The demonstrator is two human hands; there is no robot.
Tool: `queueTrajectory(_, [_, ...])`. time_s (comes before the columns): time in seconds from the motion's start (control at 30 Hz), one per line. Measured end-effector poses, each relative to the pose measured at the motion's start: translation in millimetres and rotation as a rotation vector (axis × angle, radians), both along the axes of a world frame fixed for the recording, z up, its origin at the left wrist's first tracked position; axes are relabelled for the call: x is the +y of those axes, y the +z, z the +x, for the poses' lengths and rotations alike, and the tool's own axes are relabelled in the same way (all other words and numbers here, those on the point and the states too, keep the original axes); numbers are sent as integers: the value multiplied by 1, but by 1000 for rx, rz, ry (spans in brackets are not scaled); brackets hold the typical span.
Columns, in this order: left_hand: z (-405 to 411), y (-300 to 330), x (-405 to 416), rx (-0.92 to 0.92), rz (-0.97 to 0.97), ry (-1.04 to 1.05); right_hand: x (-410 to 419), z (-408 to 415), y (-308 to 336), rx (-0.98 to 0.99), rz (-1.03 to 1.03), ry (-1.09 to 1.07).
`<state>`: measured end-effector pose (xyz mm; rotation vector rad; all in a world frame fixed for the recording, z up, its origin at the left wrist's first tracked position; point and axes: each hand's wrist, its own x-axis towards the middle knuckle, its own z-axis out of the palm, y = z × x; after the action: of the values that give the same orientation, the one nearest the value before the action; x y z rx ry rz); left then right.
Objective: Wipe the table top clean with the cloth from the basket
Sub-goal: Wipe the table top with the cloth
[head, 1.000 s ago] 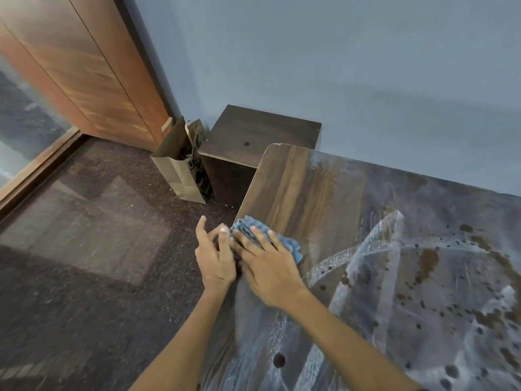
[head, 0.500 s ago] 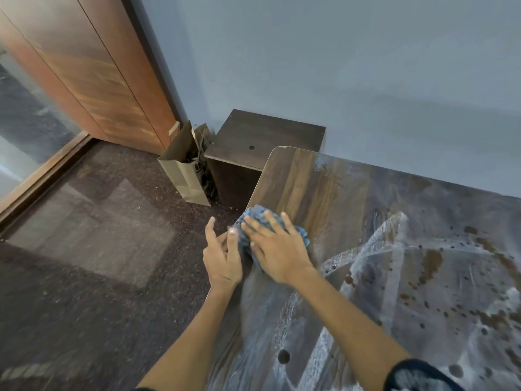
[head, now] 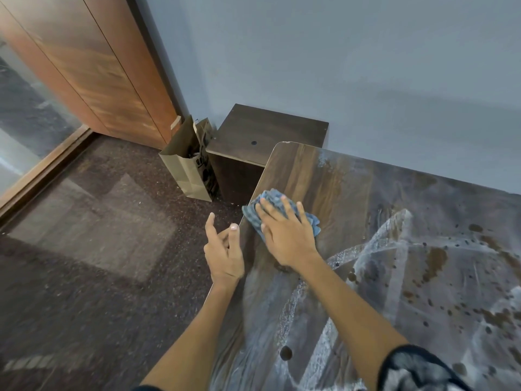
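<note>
A crumpled blue cloth [head: 272,201] lies on the dark wooden table top [head: 366,193] near its left edge. My right hand [head: 284,235] presses flat on the cloth with fingers spread and straight. My left hand [head: 224,249] hovers just off the table's left edge, beside the cloth, fingers loosely bent and holding nothing. White soapy streaks and brown spots cover the table's right part. No basket is in view.
A low dark cabinet [head: 267,131] stands against the blue wall beyond the table's far left corner. A brown paper bag [head: 186,167] leans beside it. Dark carpet [head: 84,249] lies to the left, with wooden panels [head: 98,66] and glass further back.
My right hand has pushed the cloth away from me along the left edge of the table. My left hand has come off the cloth and now hangs beside the edge.
</note>
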<state>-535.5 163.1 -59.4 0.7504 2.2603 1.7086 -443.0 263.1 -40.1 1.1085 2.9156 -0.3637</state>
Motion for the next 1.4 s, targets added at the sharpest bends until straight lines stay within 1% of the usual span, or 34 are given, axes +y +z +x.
queueTrajectory(0.07, [1,2,0,21,-3,-1,-6,-14,2,33,-54,-81])
queueTrajectory(0.1, [0,2,-1,27,-4,-1,-15,-16,2,44,-65,-57])
queueTrajectory(0.2, [-1,0,-1,41,-4,7,-41,3,-3,66,-53,143])
queueTrajectory(0.27, [-1,0,-1,54,-10,-5,-37,24,-5,52,-41,205])
queueTrajectory(0.33, [-1,-1,0,58,-7,-5,-19,37,-7,29,-22,139])
queueTrajectory(0.4, [1,-1,1,53,-10,6,3,36,-6,6,5,-7])
queueTrajectory(0.47, [1,1,0,56,0,4,18,23,-2,-1,-17,-150])
queueTrajectory(0.53, [1,3,0,60,-2,4,12,8,1,11,-55,-216])
queueTrajectory(0.57, [1,3,0,63,-7,1,2,3,2,27,-65,-195])
queueTrajectory(0.6, [1,3,0,67,-11,-2,-13,2,1,47,-68,-130])
queueTrajectory(0.7, [-1,1,1,65,-19,-6,-59,23,0,72,-43,187])
queueTrajectory(0.77, [-2,-3,0,51,-13,-20,-57,39,-1,65,-70,257])
queueTrajectory(0.8, [-3,-4,0,41,-10,-19,-47,44,-2,44,-64,234])
queueTrajectory(0.87, [-4,-4,-1,-33,2,-11,-21,42,-4,5,-28,95])
queueTrajectory(0.93, [-4,0,-1,-163,20,7,2,28,0,-20,-27,-88])
queueTrajectory(1.0, [-5,2,0,-305,59,16,5,9,3,-14,-68,-213])
queueTrajectory(1.07, [-6,4,2,-452,94,21,-16,-5,4,10,-87,-196])
queueTrajectory(1.2, [-8,6,-2,-640,111,79,-79,14,4,34,-30,116])
queueTrajectory(1.27, [-6,11,-7,-687,137,71,-76,27,3,15,-44,182])
queueTrajectory(1.33, [-5,15,-11,-652,128,47,-53,27,1,-11,-61,161])
queueTrajectory(1.4, [-5,15,-15,-642,117,40,-30,13,3,-9,-81,3])
